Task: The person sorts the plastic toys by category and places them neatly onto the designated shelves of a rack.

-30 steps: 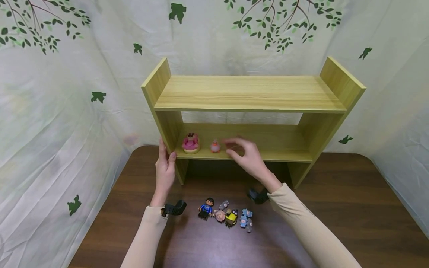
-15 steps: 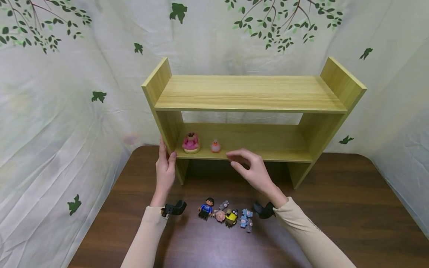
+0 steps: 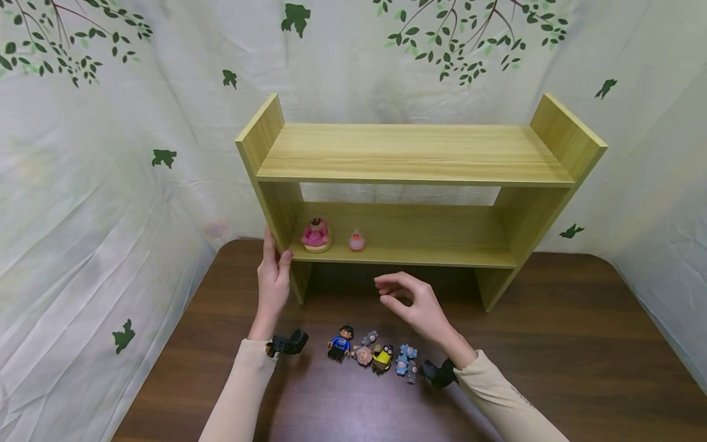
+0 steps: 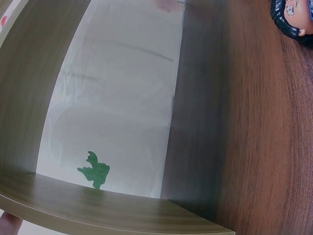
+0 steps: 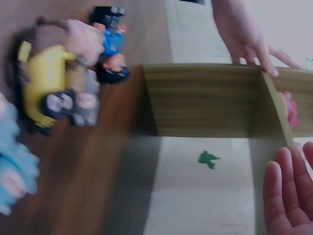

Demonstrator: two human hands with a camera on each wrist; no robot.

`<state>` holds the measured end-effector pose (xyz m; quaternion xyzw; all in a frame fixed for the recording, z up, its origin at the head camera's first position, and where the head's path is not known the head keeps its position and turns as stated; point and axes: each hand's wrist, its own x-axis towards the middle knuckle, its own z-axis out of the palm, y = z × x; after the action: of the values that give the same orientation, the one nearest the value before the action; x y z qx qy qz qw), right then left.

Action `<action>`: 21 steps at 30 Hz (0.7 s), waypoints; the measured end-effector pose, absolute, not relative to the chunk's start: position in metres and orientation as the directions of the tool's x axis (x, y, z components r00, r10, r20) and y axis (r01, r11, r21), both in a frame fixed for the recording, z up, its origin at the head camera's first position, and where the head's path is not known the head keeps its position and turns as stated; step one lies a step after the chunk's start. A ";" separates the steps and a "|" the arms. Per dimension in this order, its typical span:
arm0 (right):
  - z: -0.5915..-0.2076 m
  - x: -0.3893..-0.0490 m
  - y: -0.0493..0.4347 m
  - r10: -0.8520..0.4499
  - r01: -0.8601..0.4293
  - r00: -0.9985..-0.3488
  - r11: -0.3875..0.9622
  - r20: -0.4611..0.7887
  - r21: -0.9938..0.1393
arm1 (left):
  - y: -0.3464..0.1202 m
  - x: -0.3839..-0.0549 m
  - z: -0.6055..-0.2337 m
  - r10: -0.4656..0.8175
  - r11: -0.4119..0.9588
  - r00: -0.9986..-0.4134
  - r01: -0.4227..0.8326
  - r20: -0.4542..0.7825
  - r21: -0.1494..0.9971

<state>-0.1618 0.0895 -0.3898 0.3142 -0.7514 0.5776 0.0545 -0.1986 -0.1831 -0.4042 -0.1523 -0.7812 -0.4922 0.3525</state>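
Currently the bench (image 3: pixel 591 344) carries the shelf (image 3: pixel 414 153) near its far edge. The left hand (image 3: pixel 273 279)'s grip holds the shelf's left side; the right hand (image 3: pixel 417 307), grip narrow, hangs before it. Within, bear (image 3: pixel 316 236) and duck (image 3: pixel 356 241) sit toward that side.

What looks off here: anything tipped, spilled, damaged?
Nothing stands out: no visible spill or damage. The pink bear and pink bird are upright on the lower shelf. The blue-shirted doll and yellow figure lie on the table, which seems ordinary.
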 end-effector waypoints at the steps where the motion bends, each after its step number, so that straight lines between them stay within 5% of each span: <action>1: -0.393 -0.160 0.089 -0.412 -0.530 -0.799 0.136 0.439 -0.837 | -0.183 -0.198 -0.404 -0.109 0.468 -0.706 0.584 0.700 0.663; 21: -0.479 -0.144 0.099 -0.433 -0.343 -0.876 0.251 0.212 -0.905 | -0.196 -0.221 -0.433 -0.116 0.460 -0.709 0.583 0.696 0.670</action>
<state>-0.1437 0.0991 -0.4791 0.2455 -0.7898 0.5607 -0.0402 -0.2207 -0.1962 -0.4335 -0.1500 -0.7788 -0.4978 0.3510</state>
